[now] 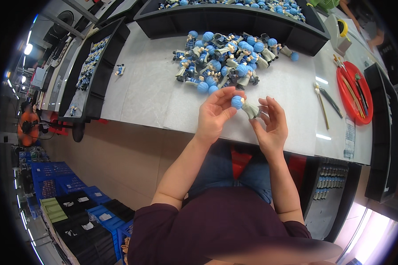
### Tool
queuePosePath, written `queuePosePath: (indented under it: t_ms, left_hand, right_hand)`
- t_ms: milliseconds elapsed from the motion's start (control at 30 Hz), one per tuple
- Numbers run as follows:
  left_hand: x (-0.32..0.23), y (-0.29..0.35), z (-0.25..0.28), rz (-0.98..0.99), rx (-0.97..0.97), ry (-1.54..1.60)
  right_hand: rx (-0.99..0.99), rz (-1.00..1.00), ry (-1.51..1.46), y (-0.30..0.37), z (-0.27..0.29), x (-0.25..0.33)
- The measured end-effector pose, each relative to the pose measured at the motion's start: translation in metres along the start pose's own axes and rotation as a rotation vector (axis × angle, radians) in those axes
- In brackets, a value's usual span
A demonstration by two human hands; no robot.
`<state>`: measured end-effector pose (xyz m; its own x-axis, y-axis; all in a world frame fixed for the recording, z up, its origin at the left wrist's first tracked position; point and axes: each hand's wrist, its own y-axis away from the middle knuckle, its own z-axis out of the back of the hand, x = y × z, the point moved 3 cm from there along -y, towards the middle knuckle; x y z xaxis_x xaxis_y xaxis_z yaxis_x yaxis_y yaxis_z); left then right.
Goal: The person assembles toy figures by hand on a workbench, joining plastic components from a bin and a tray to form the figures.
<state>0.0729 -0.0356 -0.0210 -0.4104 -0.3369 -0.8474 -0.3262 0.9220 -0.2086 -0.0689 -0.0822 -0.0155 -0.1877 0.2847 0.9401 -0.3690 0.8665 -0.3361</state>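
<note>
Between my two hands I hold a small figurine (250, 109) with a round blue head and a pale grey-green cloak, tilted on its side above the table's near edge. My left hand (213, 115) pinches it at the blue head. Fingers of my right hand (272, 124) are closed at the cloak's lower end. Just beyond my hands lies a loose pile of similar figurines (227, 55), blue-haired, some in blue clothes and some in pale cloaks.
Behind the pile stands a large black bin (234, 27) of figurines. At left, a black tray (103, 81) holds more; one figurine (120, 70) lies beside it. To the right are a red oval dish (345, 95) with brushes, a loose brush (322, 108) and a tape dispenser (339, 37).
</note>
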Motion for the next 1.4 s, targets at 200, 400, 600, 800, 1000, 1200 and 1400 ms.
queuePosePath:
  t_ms: [200,400,600,800,1000,1200,1400]
  left_hand:
    - [0.000,0.001,0.002,0.008,0.029,-0.003]
    - [0.001,0.000,0.002,0.014,0.032,0.011]
    - [-0.001,-0.002,0.000,-0.003,0.026,-0.020]
    - [-0.002,0.002,-0.002,-0.018,0.023,-0.049]
    - [0.000,0.002,-0.001,-0.062,0.094,-0.045]
    - [-0.004,0.005,-0.005,-0.023,0.112,-0.049]
    - [0.007,0.003,-0.005,0.116,0.111,-0.203]
  right_hand:
    - [-0.006,0.007,-0.006,0.001,-0.001,0.000]
    - [0.007,0.043,0.006,0.000,-0.001,-0.002]
    - [0.039,0.092,0.004,-0.002,0.001,-0.002]
    - [0.028,0.156,0.235,0.000,0.001,0.001]
    - [-0.009,0.220,0.326,0.002,0.000,0.005]
    - [-0.045,0.138,0.151,0.003,-0.001,-0.001]
    - [-0.065,0.145,0.167,0.001,0.005,-0.007]
